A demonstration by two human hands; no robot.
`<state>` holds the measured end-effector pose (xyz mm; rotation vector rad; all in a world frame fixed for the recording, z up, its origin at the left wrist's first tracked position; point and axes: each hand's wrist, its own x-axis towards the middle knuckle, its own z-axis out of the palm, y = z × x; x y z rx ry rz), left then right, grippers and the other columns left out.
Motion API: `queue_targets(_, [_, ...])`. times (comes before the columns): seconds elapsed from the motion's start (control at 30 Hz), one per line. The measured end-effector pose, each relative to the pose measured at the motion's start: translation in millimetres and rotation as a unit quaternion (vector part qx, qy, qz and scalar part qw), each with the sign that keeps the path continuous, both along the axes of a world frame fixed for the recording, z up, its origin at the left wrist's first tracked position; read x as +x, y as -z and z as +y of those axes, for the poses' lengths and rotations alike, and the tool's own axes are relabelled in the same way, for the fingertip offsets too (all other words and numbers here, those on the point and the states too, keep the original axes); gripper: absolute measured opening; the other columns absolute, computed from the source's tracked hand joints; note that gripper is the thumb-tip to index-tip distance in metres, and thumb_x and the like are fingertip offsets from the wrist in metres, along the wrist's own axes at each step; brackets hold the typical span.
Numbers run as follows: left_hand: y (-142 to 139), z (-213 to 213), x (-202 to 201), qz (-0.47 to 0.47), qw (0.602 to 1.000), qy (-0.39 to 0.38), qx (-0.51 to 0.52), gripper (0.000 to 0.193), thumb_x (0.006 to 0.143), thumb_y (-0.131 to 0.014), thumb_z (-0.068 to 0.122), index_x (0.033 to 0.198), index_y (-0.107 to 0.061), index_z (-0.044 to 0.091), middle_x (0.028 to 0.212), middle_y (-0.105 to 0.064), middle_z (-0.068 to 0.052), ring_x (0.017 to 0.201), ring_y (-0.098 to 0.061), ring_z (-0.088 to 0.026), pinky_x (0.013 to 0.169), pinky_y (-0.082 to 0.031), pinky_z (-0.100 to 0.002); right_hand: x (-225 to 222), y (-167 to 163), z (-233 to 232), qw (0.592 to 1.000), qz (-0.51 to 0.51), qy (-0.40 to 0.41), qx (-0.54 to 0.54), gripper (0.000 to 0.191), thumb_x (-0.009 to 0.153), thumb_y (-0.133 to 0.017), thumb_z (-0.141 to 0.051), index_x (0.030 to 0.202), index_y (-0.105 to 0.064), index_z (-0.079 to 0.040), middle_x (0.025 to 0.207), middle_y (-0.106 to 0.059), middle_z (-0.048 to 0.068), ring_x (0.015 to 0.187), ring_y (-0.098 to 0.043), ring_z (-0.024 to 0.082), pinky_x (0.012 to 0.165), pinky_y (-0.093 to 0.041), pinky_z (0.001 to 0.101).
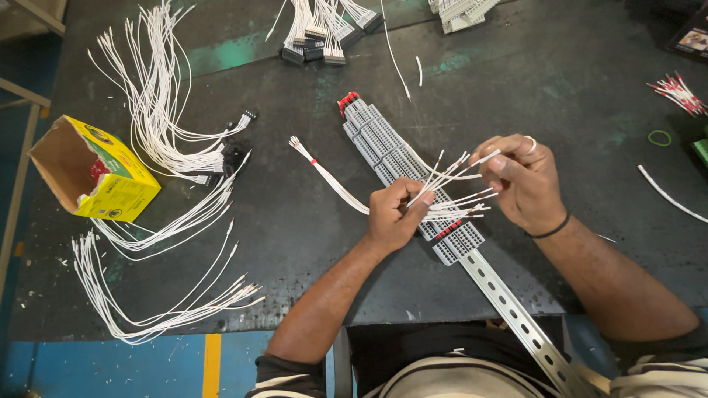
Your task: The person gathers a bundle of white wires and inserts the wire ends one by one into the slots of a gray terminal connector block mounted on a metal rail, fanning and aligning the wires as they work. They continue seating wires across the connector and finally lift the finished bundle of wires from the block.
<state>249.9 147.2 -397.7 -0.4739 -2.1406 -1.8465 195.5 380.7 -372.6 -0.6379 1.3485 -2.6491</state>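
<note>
We worked at a dark, scuffed bench [560, 96], its paint worn through to green in patches. A perforated metal rail [516, 309] ran diagonally from the near right toward the middle, carrying a long row of grey terminal blocks [383, 144] with a red end piece at the far end. To the left lay loose bunches of white wires [158, 96], some ending in small black connectors, with more looped near the bench's near edge. An open yellow cardboard box [103, 173] sat tipped on its side at the far left. More wired connectors [321, 37] lay at the far edge, and a small bundle of red-tipped wires [677, 92] lay at the far right beside a green rubber band [660, 138].

Over the near end of the terminal row, our left hand [394, 214] was clamped around a bundle of white wires [335, 184] whose red-marked tail trailed off to the left on the bench. The bundle's tipped ends fanned out to the right, just above the blocks. Our right hand [523, 180], wearing a ring and a dark wristband, had thumb and fingers pinched together on one of those wire ends.
</note>
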Motion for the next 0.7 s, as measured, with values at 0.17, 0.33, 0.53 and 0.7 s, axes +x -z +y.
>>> queue_targets(0.17, [-2.1,-1.6,0.6,-0.008,1.0,0.002,0.004,0.011,0.098,-0.073,0.01,0.098,-0.066,0.002,0.075,-0.063,0.004,0.062,-0.047,0.002,0.052,-0.037,-0.02,0.9,-1.9,-2.9,0.999,-0.004,-0.014,-0.033,0.008,0.102,-0.065,-0.003,0.109,-0.071,-0.003,0.104,-0.071,0.018,0.072,-0.052,0.01,0.065,-0.041,0.0229])
queue_targets(0.33, [-5.5,-1.0,0.5,0.005,1.0,-0.005,-0.007,0.01,0.098,-0.073,0.01,0.097,-0.066,0.002,0.073,-0.062,0.004,0.062,-0.047,0.001,0.053,-0.037,-0.021,1.4,-4.9,-3.5,1.0,-0.003,-0.003,-0.007,0.008,0.103,-0.066,-0.004,0.109,-0.071,-0.004,0.108,-0.071,0.017,0.072,-0.052,0.01,0.064,-0.041,0.0226])
queue_targets(0.53, [-8.0,-1.2,1.2,0.01,1.0,-0.002,-0.011,0.011,0.099,-0.072,0.011,0.097,-0.066,0.002,0.073,-0.062,0.004,0.061,-0.048,0.001,0.053,-0.038,-0.02,2.1,-4.7,-4.0,1.0,-0.01,0.006,0.007,0.007,0.102,-0.066,-0.003,0.107,-0.071,-0.004,0.108,-0.071,0.015,0.072,-0.053,0.009,0.063,-0.041,0.0218])
queue_targets(0.7, [-7.4,-0.3,1.1,-0.007,1.0,-0.002,-0.008,0.011,0.098,-0.073,0.011,0.096,-0.066,0.002,0.072,-0.062,0.005,0.06,-0.047,0.001,0.052,-0.037,-0.02,0.6,-4.7,-5.1,0.994,0.009,0.004,0.105,0.007,0.097,-0.068,-0.002,0.104,-0.071,0.0,0.108,-0.072,0.013,0.073,-0.054,0.006,0.063,-0.042,0.0206])
